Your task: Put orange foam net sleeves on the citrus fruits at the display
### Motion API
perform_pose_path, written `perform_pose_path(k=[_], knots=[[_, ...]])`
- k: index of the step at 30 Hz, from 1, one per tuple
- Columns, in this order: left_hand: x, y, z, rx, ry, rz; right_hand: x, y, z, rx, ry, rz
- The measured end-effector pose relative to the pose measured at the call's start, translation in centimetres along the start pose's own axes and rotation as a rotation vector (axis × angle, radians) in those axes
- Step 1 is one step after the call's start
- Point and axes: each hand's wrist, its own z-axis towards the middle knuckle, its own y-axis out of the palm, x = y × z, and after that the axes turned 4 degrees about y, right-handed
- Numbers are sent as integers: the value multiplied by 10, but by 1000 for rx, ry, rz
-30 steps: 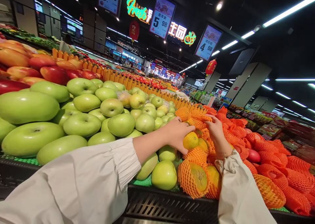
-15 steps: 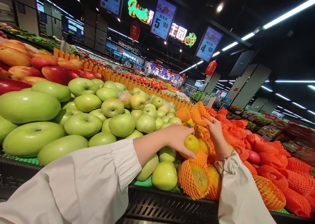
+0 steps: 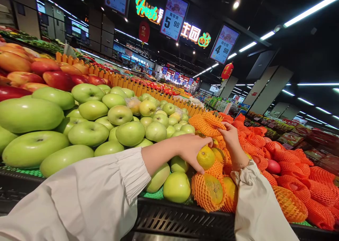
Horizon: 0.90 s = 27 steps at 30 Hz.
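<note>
My left hand (image 3: 191, 150) is closed around a yellow-orange orange (image 3: 206, 157), its thumb below and fingers over the top. My right hand (image 3: 230, 137) pinches the edge of an orange foam net sleeve (image 3: 205, 124), which lies stretched toward the back of the pile. Under my hands are more oranges, some in foam nets; one netted orange (image 3: 213, 190) sits at the front edge. Green apples (image 3: 176, 187) lie right beside my left wrist.
Green apples (image 3: 88, 132) fill the left of the black display shelf (image 3: 182, 220). Red and yellow apples (image 3: 58, 80) lie farther left. Fruit in red foam nets (image 3: 295, 188) is heaped at right. An orange picket divider (image 3: 143, 89) runs behind; price signs (image 3: 174, 17) hang above.
My right hand has shifted slightly left, and the foam net in it now lies flatter and farther over the pile. My left hand still holds the orange, turned a little.
</note>
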Motion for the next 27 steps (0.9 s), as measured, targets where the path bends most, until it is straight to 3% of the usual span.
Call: perform_pose_path(k=[3, 7, 15, 18, 23, 25, 27], knots=[[4, -2, 0, 11, -96, 74, -3, 1, -2, 3, 7, 9], [6, -3, -1, -19, -234, -45, -4, 2, -2, 1, 17, -20], [1, 1, -1, 40, -121, -131, 0, 1, -1, -54, -18, -16], [0, 3, 1, 168, -124, -136, -2, 1, -2, -49, 0, -2], [-4, 6, 7, 636, -397, -60, -8, 5, -6, -84, 49, 57], [-6, 7, 8, 700, -483, -81, -10, 7, -7, -131, 47, 67], [-9, 8, 9, 669, -503, -103, -11, 9, -8, -179, 30, 69]])
